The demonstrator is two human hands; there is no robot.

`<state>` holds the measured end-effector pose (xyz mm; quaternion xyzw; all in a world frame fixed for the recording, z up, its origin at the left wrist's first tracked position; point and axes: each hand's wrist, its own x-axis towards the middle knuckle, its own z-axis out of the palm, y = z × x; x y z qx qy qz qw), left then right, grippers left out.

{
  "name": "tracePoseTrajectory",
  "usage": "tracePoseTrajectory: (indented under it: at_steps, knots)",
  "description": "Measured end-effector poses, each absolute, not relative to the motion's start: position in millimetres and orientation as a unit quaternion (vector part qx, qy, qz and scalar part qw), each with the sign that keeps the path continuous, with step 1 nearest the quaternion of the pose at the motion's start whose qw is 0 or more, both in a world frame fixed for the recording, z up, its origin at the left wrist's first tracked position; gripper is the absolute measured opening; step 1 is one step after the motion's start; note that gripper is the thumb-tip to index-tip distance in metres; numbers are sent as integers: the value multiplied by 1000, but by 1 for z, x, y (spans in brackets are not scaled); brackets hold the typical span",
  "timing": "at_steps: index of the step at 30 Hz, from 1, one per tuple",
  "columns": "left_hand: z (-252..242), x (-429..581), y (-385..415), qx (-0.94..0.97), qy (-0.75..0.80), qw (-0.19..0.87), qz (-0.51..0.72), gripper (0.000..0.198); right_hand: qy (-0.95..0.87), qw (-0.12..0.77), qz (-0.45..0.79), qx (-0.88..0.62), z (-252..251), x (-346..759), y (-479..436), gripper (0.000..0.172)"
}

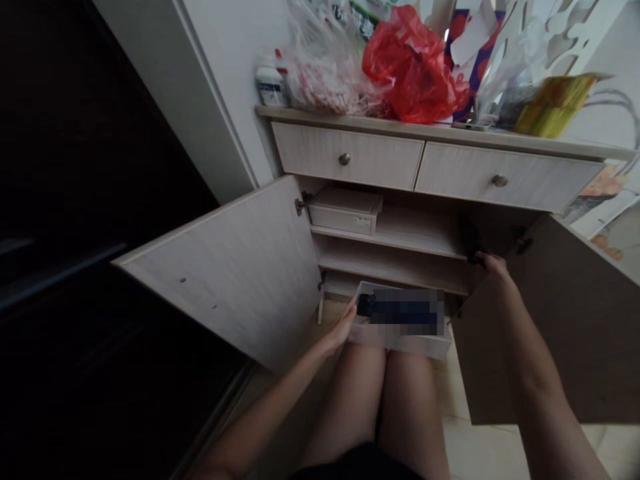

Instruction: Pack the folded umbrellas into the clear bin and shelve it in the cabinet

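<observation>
Hands apart: left hand (341,327) clasping the side of a white plastic storage bin (400,343), contents dark and blurred, lower centre just past the knees; right hand (493,267) gripping the edge of the open right cabinet door (565,320), right of centre, beneath the drawers (435,163).

A bright red plastic bag (415,67) sits by a yellow-green packet (553,107); the cabinet door (240,267) shows pale cream wood grain, the plastic tray (400,348) plain white.

A pale cabinet (320,150) (both doors open) stands on tiles (480,453).
</observation>
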<state>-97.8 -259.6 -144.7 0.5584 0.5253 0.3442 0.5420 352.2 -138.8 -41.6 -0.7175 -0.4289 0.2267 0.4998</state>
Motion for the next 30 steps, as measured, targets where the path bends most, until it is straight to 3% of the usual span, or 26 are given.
tracePoseTrajectory:
  at_steps: [5, 9, 14, 19, 27, 30]
  knots:
    - [-143, -96, -260, 567, 520, 532, 354, 91, -452, 507, 354, -643, -51, 335, -210, 52]
    - [-140, -96, -263, 569, 520, 531, 351, 87, -547, 416, 426, -589, -46, 317, -257, 64]
    - [-138, -94, -266, 574, 506, 531, 363, 80, -681, 233, 481, -500, -30, 281, -276, 55]
    - [-143, -93, -264, 561, 519, 534, 360, 82, -766, 115, 408, -483, -40, 256, -269, 41]
    - [-151, -97, -262, 553, 518, 541, 365, 85, -824, 68, 337, -450, -66, 246, -259, 25]
    - [-149, -97, -261, 558, 511, 540, 369, 86, -795, 144, 361, -465, -73, 251, -256, 52]
